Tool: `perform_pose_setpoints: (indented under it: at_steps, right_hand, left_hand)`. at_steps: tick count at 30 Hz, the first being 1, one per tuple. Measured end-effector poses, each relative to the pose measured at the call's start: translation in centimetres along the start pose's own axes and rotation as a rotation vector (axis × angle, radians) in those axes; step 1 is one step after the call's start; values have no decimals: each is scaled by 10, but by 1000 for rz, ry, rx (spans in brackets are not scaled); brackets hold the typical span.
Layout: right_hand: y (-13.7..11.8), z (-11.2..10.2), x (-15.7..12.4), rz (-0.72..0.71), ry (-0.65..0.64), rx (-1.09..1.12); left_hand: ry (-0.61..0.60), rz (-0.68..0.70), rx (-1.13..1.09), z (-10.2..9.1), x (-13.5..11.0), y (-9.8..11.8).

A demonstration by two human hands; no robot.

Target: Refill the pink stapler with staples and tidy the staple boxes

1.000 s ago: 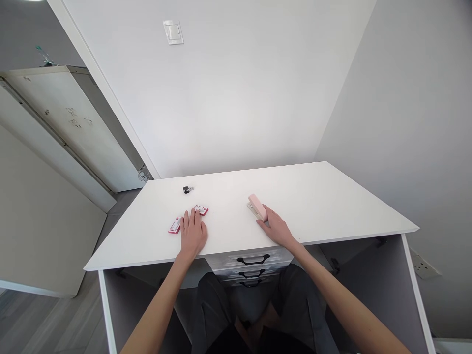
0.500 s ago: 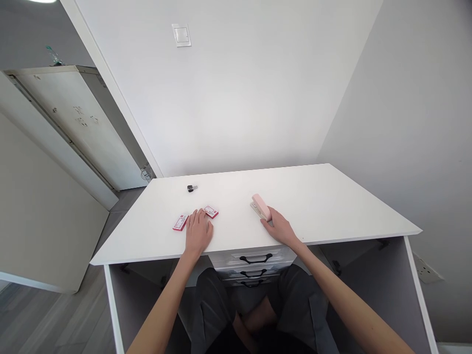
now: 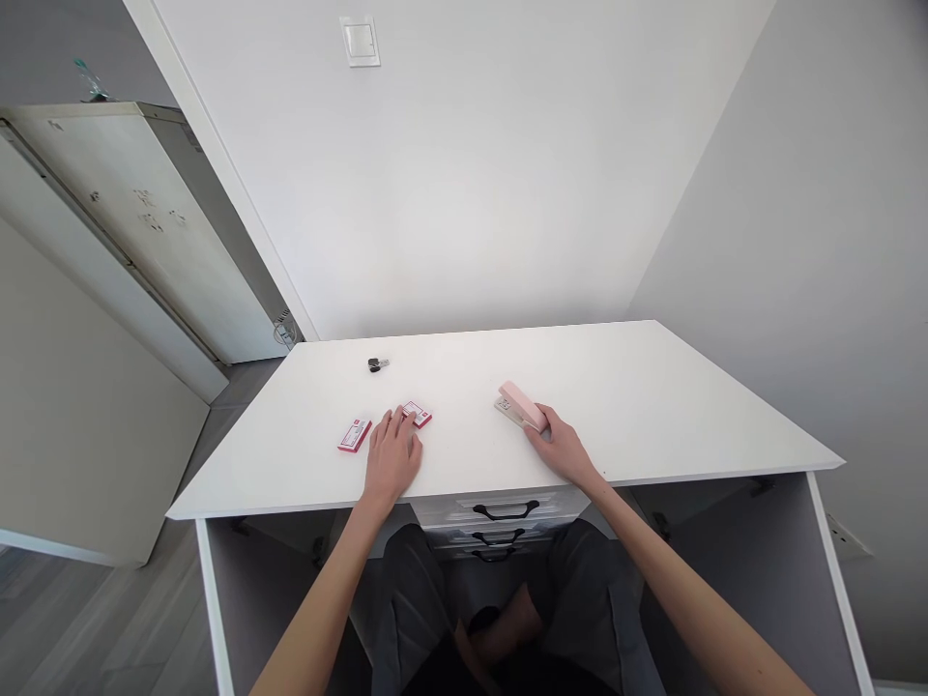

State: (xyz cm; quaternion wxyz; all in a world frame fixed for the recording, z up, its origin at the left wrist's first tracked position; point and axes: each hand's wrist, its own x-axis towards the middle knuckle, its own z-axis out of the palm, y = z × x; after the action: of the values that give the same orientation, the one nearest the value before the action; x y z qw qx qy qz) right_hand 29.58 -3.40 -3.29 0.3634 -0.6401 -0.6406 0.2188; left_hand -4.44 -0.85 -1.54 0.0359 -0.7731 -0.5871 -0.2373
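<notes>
A pink and white stapler (image 3: pixel 525 404) lies on the white desktop (image 3: pixel 616 387), its rear end in the grasp of my right hand (image 3: pixel 563 449). My left hand (image 3: pixel 392 460) rests on the desk with its fingers apart. Its fingertips overlap the near edge of a small pink-and-white box (image 3: pixel 418 415); whether they press on it I cannot tell. Just left of that hand lies a similar small pink-and-white box (image 3: pixel 355 435), apart from the fingers. Farther back sits a small black and silver object (image 3: pixel 378 364), perhaps a key.
Black-handled drawers (image 3: pixel 506 509) are under the desk's front edge, between my knees. A wall with a light switch (image 3: pixel 361 42) stands behind the desk, and another wall is on the right. A large pale cabinet (image 3: pixel 145 213) is at the far left.
The stapler's rear end has swung slightly to the right along with my right hand. My left fingers have shifted slightly onto the right-hand box. The camera view has moved a little.
</notes>
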Motion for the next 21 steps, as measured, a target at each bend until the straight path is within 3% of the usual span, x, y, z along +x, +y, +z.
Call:
perform_pose_setpoints:
  at_steps: [13,17,21]
  right_hand:
    - [-3,-1,0,47,32,31]
    - [-6,-2,1,31,25,25]
    - [-7,0,1,-28,-72,-14]
  left_hand:
    - [27,61,-5,-2,1,4]
    - [5,151,-6,-2,0,10]
    - [-90,269,-33,-1,3,23]
